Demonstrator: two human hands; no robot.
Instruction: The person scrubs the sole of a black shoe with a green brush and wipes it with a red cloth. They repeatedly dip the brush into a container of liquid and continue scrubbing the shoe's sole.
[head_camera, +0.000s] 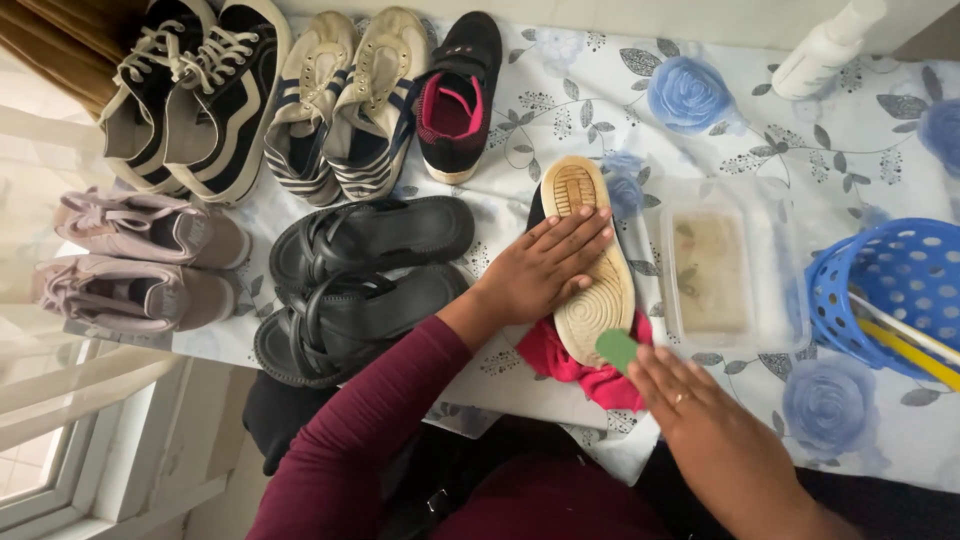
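An upturned shoe (590, 262) lies sole-up near the middle of a table covered by a white cloth printed with blue roses (700, 110), its tan rubber sole facing the camera and its heel end resting on a crumpled red cloth (560, 360). The left hand (545, 268) lies flat across the sole from the left side, palm down; its fingers (580, 228) are extended, slightly spread, and pressed on the middle of the sole, not curled around it. The right hand (700, 415) sits at the near end of the shoe, with its fingertips pinched on a small green scrub pad (617, 349) that touches the heel part of the sole; a ring shows on one finger. Just to the right of the shoe stands a clear plastic tub (725, 270) holding cloudy brownish liquid, and beyond it a blue perforated basket (890, 290) containing yellow and white handles. A white bottle (825, 45) lies at the far edge. To the left of the shoe are black sandals (360, 275), pinkish-grey sneakers (140, 265), black-and-white canvas shoes (195, 90), cream striped shoes (345, 100) and a black shoe with pink lining (455, 95).
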